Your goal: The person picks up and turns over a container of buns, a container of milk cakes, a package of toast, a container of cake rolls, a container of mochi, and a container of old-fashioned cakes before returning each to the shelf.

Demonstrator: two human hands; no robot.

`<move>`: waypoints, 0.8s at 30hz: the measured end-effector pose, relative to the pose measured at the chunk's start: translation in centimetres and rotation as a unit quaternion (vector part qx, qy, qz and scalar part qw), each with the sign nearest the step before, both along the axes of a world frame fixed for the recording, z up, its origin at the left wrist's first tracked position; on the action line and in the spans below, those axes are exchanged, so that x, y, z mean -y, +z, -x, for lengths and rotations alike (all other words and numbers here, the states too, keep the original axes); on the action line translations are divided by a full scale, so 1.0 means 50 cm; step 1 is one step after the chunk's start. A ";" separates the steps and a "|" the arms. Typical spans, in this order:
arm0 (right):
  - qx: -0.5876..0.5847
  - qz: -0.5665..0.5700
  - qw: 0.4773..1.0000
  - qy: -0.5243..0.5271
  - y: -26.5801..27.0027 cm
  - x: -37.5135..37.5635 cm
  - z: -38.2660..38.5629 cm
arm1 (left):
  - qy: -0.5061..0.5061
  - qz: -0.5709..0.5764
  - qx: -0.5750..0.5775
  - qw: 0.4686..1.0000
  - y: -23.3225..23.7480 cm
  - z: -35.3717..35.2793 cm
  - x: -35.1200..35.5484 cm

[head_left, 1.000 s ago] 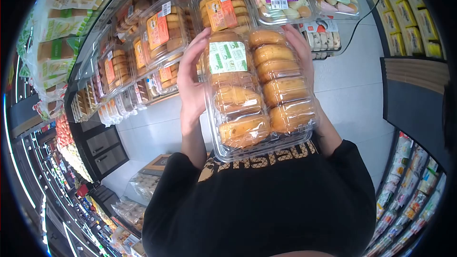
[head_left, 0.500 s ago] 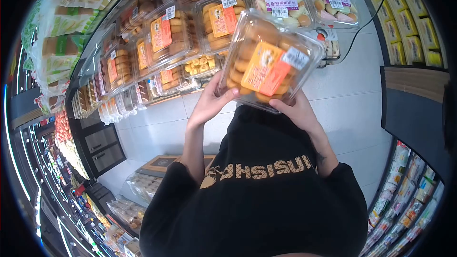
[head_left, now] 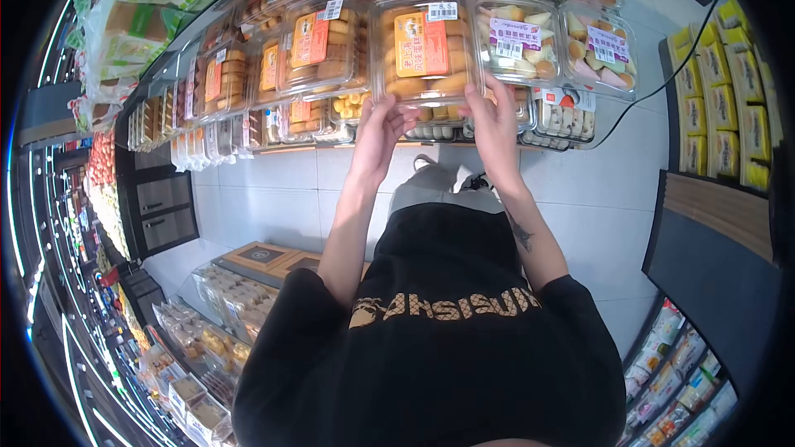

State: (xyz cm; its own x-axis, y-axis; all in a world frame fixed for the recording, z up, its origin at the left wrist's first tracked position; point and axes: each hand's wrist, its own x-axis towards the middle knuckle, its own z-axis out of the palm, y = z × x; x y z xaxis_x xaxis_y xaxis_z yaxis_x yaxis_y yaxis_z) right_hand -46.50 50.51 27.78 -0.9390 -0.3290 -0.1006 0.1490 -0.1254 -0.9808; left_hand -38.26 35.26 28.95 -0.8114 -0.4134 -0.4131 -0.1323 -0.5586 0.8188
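Clear plastic is slick: the left hand (head_left: 377, 128) pinches the lower edge of the transparent orange-labelled box of golden cakes (head_left: 422, 45), the right hand (head_left: 497, 120) grips its other corner; squeezed just beside the clear box of pastel cakes (head_left: 517, 41), it may slip down or push that neighbour loose

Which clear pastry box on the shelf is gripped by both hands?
The orange-labelled box beside the purple-labelled box; only it has the left hand and right hand on it.
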 end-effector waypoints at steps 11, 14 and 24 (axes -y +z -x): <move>0.016 0.065 0.995 0.072 -0.036 0.058 -0.043 | 0.075 -0.072 -0.127 0.987 -0.017 -0.043 0.015; 0.052 0.040 0.989 0.130 -0.114 0.051 -0.115 | 0.058 -0.052 -0.066 0.995 -0.071 -0.096 0.012; 0.009 -0.592 0.651 0.476 -0.619 -0.194 -0.285 | 0.090 0.074 0.426 0.897 -0.607 -0.673 0.013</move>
